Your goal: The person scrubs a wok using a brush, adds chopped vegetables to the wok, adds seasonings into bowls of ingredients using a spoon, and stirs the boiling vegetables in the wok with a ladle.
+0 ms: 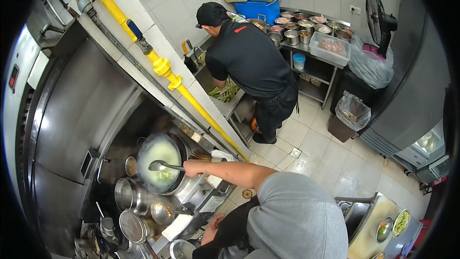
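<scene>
My right hand is closed around the handle of a metal ladle. The ladle's bowl is over a large wok of cloudy, steaming liquid, with green pieces near its lower edge. Lower in the view, my left hand is beside the dark apron, above a metal bowl; its fingers are too hidden to read. A perforated skimmer holding orange pieces lies between the wok and that bowl.
Metal pots and a strainer crowd the stove's left side. A yellow pipe crosses diagonally above. Beyond it, a co-worker in black bends over green vegetables. A side table with food bowls stands lower right.
</scene>
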The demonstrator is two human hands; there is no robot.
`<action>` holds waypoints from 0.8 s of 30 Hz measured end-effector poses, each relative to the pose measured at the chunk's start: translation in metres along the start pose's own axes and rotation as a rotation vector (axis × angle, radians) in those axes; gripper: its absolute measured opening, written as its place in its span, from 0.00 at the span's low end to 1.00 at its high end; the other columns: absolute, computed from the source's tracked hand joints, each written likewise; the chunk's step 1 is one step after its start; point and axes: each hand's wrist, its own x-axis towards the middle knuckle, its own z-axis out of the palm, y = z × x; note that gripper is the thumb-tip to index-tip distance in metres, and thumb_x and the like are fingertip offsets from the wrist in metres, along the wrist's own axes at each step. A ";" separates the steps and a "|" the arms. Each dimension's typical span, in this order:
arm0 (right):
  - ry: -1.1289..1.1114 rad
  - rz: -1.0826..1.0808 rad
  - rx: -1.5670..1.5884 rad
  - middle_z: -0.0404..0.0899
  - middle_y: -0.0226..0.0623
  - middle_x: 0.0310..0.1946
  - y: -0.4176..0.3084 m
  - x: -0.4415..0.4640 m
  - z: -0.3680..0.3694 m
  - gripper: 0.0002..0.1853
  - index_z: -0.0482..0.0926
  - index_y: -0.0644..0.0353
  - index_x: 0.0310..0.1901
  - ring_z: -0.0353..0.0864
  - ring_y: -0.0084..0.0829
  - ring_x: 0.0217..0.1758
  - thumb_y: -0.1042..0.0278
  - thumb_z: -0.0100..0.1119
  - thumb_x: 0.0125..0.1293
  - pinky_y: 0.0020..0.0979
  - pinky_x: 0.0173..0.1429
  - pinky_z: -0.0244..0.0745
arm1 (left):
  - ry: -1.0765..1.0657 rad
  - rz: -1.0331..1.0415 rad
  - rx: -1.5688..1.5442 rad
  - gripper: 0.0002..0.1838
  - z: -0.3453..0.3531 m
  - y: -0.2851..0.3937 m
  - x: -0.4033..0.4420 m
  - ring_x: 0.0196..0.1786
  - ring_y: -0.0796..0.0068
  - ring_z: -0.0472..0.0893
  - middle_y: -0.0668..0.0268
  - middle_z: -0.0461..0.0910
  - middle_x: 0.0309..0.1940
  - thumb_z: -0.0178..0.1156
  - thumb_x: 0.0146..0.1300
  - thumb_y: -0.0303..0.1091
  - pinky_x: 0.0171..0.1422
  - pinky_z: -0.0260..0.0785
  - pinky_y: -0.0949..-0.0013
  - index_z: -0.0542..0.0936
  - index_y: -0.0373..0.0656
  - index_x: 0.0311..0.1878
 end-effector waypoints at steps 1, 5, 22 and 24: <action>-0.036 0.029 0.009 0.80 0.51 0.19 0.008 0.011 0.002 0.10 0.82 0.75 0.31 0.82 0.41 0.18 0.74 0.56 0.59 0.42 0.24 0.77 | 0.001 0.000 -0.002 0.25 -0.001 -0.009 0.008 0.65 0.68 0.74 0.62 0.75 0.63 0.60 0.69 0.29 0.67 0.66 0.70 0.70 0.42 0.67; -0.016 0.064 -0.065 0.82 0.51 0.20 0.030 0.045 0.020 0.12 0.83 0.72 0.28 0.84 0.41 0.21 0.71 0.56 0.59 0.43 0.25 0.77 | 0.050 0.086 0.117 0.26 -0.007 -0.032 0.036 0.65 0.66 0.73 0.58 0.75 0.62 0.63 0.65 0.30 0.70 0.63 0.67 0.72 0.41 0.66; 0.198 0.131 -0.127 0.83 0.57 0.45 -0.001 0.076 0.045 0.20 0.79 0.63 0.54 0.83 0.53 0.50 0.60 0.60 0.67 0.46 0.56 0.78 | 0.204 0.082 -0.706 0.24 0.066 -0.146 0.011 0.59 0.72 0.77 0.64 0.79 0.57 0.60 0.69 0.42 0.67 0.67 0.68 0.75 0.39 0.63; 0.326 0.033 -0.172 0.81 0.61 0.46 0.018 0.097 0.047 0.21 0.78 0.65 0.54 0.81 0.57 0.52 0.58 0.58 0.67 0.47 0.57 0.76 | 0.235 0.099 -0.716 0.24 0.074 -0.157 0.004 0.60 0.72 0.77 0.63 0.79 0.58 0.60 0.70 0.42 0.68 0.67 0.68 0.75 0.39 0.64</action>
